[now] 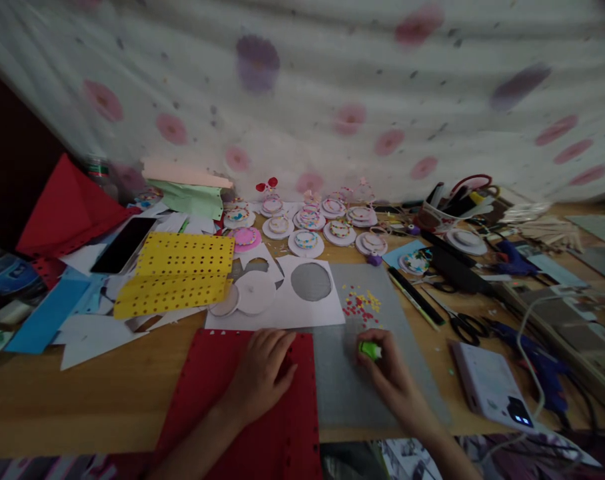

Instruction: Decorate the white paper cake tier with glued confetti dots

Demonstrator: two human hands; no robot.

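I see a red sheet (207,393) lying flat at the near edge of the table (82,400), with rows of small punched holes down its left and right sides. My left hand (260,373) rests palm-down on its far right corner. A small bright-green tool (370,350), mostly hidden, sits pinched in my right hand (392,377) just right of the sheet, over the grey mat (342,393).

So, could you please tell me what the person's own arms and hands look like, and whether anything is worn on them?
The left hand and the right hand are bare: no gloves, and no rings show in this dim picture. The left forearm and right forearm are bare too, with no sleeve, watch or bracelet in view.
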